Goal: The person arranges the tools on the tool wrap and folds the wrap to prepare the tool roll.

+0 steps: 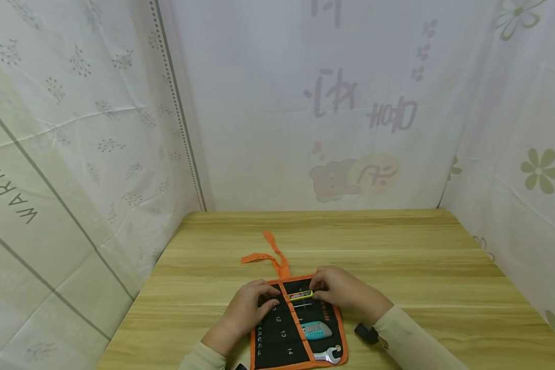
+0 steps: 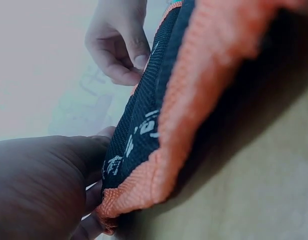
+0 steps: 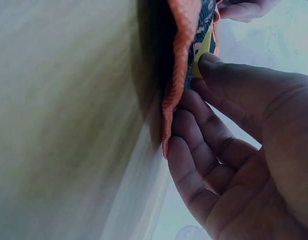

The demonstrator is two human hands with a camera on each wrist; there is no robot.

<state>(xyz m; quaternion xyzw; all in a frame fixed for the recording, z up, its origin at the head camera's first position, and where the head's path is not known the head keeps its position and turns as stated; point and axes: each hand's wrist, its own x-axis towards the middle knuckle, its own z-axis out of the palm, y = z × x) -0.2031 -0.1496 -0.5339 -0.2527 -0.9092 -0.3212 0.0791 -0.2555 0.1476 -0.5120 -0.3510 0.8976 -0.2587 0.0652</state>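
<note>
A black tool roll [image 1: 272, 347] with orange edging lies unrolled on the table, its pockets printed with numbers. My right hand [image 1: 335, 288] pinches a small yellow flat piece [image 1: 300, 295] with dark and red print at the top pocket's orange edge. In the right wrist view, the thumb [image 3: 234, 77] presses on that piece, while other fingers touch the roll's border. My left hand [image 1: 247, 308] rests on the roll's left part, thumb and index finger apart. A teal utility knife [image 1: 321, 330], a thin metal shaft [image 1: 302, 305] and a wrench [image 1: 329, 355] sit in lower pockets.
Two orange tie straps [image 1: 259, 257] spread from the roll's far edge over the wooden table [image 1: 374, 241]. A black object [image 1: 366, 334] is at the right wrist. Printed curtains [image 1: 259, 128] stand behind and at both sides.
</note>
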